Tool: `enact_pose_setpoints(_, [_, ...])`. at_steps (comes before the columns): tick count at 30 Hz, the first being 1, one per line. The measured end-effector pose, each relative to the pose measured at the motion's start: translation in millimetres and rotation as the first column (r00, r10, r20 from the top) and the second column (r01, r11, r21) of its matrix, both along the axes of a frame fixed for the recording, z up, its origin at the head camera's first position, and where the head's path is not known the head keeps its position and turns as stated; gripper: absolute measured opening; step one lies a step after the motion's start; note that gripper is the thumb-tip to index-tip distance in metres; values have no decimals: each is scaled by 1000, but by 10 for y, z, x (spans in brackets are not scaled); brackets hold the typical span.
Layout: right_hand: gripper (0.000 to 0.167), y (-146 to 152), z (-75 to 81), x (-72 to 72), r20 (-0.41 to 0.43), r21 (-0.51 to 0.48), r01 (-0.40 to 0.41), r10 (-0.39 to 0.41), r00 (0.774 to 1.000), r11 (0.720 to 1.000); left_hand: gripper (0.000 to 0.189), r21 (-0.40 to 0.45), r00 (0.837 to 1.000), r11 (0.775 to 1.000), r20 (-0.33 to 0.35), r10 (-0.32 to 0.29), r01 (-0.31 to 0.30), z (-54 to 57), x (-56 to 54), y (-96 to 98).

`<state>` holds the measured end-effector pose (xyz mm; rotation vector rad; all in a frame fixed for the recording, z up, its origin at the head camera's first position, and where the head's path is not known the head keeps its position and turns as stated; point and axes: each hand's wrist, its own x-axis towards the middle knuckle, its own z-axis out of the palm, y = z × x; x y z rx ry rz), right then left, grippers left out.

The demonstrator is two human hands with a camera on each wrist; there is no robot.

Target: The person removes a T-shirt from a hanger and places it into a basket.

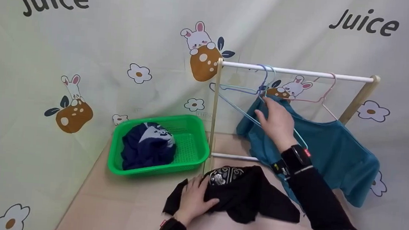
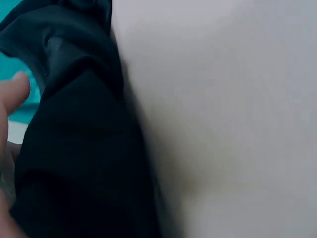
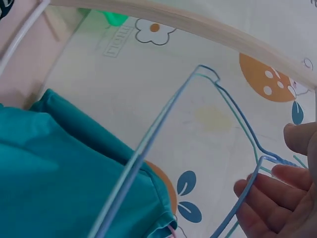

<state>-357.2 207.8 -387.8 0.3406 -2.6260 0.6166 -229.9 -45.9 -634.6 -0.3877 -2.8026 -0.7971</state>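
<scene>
A black garment (image 1: 245,198) with a silvery print lies bunched on the table. My left hand (image 1: 195,199) rests on its left part, fingers extended and thumb spread. A blue hanger (image 3: 242,119) and a light green hanger (image 1: 275,78) hang together from the rack's white rail (image 1: 304,72). At their necks is my right hand (image 1: 279,123), its thumb and forefinger apart with the wires between them. To the right, a teal shirt (image 1: 327,151) hangs on a pink hanger (image 1: 333,85), partly hidden by my right arm.
A green basket (image 1: 195,158) stands left of the rack, holding a dark blue garment (image 1: 146,148) with a pale print. The rack's wooden posts (image 1: 215,108) flank the hangers. A printed curtain (image 1: 141,31) closes off the back and sides.
</scene>
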Motion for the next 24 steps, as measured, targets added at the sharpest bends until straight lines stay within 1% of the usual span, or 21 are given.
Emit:
enact_pose_setpoints(3, [53, 36, -123, 57, -56, 39, -14, 16, 998, 999, 98, -50, 999, 999, 43, 7, -5, -38, -25, 53])
enact_pose_setpoints(8, [60, 95, -309, 149, -102, 85, -28, 36, 994, 996, 111, -93, 998, 996, 61, 17, -11, -148, -49, 109])
enact_pose_setpoints(11, [66, 116, -409, 196, -111, 127, -41, 55, 992, 991, 111, -103, 998, 995, 65, 19, -12, -222, -50, 119])
enact_pose_setpoints(13, [68, 126, -473, 224, -115, 151, -47, 65, 991, 987, 109, -107, 997, 994, 81, 19, -10, -261, -44, 123])
enact_pose_setpoints(15, [70, 133, -533, 253, -126, 169, -49, 71, 989, 984, 107, -102, 994, 995, 104, 20, -9, -294, -38, 127])
enact_pose_setpoints(17, [71, 146, -593, 278, -147, 187, -42, 70, 987, 981, 105, -101, 990, 995, 139, 25, -11, -311, -34, 133])
enact_pose_setpoints(19, [71, 161, -648, 302, -169, 193, -39, 72, 983, 980, 104, -110, 986, 994, 160, 36, -18, -320, -34, 138])
enact_pose_setpoints(22, [72, 184, -724, 341, -192, 193, -37, 75, 979, 981, 101, -128, 988, 991, 145, 48, -29, -324, -35, 142])
enact_pose_setpoints(24, [73, 198, -768, 372, -200, 188, -38, 76, 977, 981, 99, -142, 993, 989, 107, 56, -41, -326, -29, 145])
